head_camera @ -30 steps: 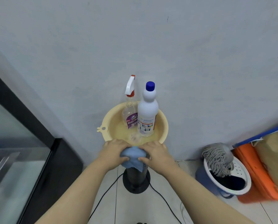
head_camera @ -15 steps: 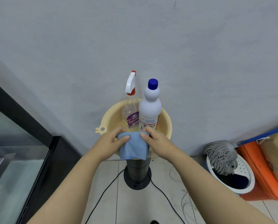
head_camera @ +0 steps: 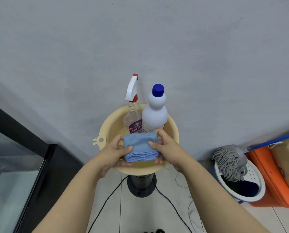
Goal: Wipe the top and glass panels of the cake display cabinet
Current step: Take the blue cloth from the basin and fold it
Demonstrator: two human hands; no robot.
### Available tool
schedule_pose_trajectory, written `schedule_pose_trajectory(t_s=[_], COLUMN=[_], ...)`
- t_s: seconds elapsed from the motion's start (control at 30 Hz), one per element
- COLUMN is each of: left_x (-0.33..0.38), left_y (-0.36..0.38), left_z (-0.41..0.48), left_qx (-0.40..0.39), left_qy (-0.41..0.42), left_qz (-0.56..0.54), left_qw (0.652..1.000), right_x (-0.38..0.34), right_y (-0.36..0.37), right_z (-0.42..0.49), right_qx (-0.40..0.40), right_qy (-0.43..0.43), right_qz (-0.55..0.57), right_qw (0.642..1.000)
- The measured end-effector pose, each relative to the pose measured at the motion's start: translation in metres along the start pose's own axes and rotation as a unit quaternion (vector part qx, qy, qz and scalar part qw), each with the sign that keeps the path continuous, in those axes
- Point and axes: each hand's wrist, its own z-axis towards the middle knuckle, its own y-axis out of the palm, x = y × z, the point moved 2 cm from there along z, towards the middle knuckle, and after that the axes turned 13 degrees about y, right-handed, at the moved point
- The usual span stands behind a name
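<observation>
A folded blue cloth is held over the front of a cream plastic basin. My left hand grips its left side with the thumb on top. My right hand grips its right side the same way. In the basin stand a clear glass-cleaner spray bottle with a white and red trigger and a white bottle with a blue cap. The glass and black frame of the display cabinet fill the lower left.
The basin sits on a black round stand with a cable trailing over the tiled floor. At the right stand a mop bucket with a grey mop head and an orange box. A grey wall is behind.
Both hands have lifted the cloth from below the basin's rim and folded it from a crumpled wad into a neat layered pad over the basin.
</observation>
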Motion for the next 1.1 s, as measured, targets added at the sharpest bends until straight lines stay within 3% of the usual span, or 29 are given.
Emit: schedule_pose_trajectory(t_s=[0.13, 0.27, 0.37, 0.5, 0.67, 0.73, 0.8, 0.9, 0.97, 1.0, 1.07, 1.1], left_x=[0.002, 0.003, 0.007, 0.003, 0.001, 0.003, 0.005, 0.013, 0.016, 0.016, 0.014, 0.015], left_y=[0.0, -0.009, -0.01, -0.007, -0.013, -0.012, -0.01, -0.01, -0.007, -0.006, -0.005, -0.006], left_z=[-0.003, -0.006, -0.006, -0.006, -0.008, -0.007, -0.006, -0.004, -0.002, -0.002, -0.006, -0.01], left_qx=[-0.033, -0.085, -0.084, -0.051, -0.015, -0.006, 0.004, 0.017, 0.026, 0.031, 0.077, 0.104], left_qy=[0.014, -0.008, -0.037, -0.019, 0.006, 0.01, 0.012, 0.022, 0.02, 0.029, 0.125, 0.223], left_qz=[-0.105, -0.216, -0.231, -0.116, -0.088, -0.083, -0.084, -0.116, -0.118, -0.088, 0.087, 0.229], left_qw=[0.994, 0.973, 0.969, 0.992, 0.996, 0.996, 0.996, 0.993, 0.993, 0.995, 0.985, 0.942], right_x=[0.002, -0.002, -0.001, 0.003, 0.001, -0.008, -0.018, -0.023, -0.021, -0.02, -0.02, -0.022], right_y=[-0.002, -0.004, -0.007, -0.009, -0.011, -0.01, -0.004, 0.017, 0.023, 0.02, 0.007, 0.001], right_z=[-0.004, -0.005, -0.004, -0.001, 0.001, -0.002, -0.004, 0.002, 0.007, 0.01, 0.014, 0.012], right_qx=[-0.112, -0.176, -0.153, -0.105, -0.108, -0.111, -0.08, 0.061, 0.116, 0.109, 0.042, 0.0], right_qy=[0.021, 0.017, 0.024, 0.02, 0.031, 0.04, 0.027, -0.048, -0.047, -0.02, 0.087, 0.144], right_qz=[0.164, 0.227, 0.188, 0.094, 0.05, -0.033, -0.24, -0.533, -0.569, -0.537, -0.349, -0.236], right_qw=[0.98, 0.958, 0.97, 0.99, 0.992, 0.992, 0.967, 0.842, 0.812, 0.836, 0.932, 0.961])
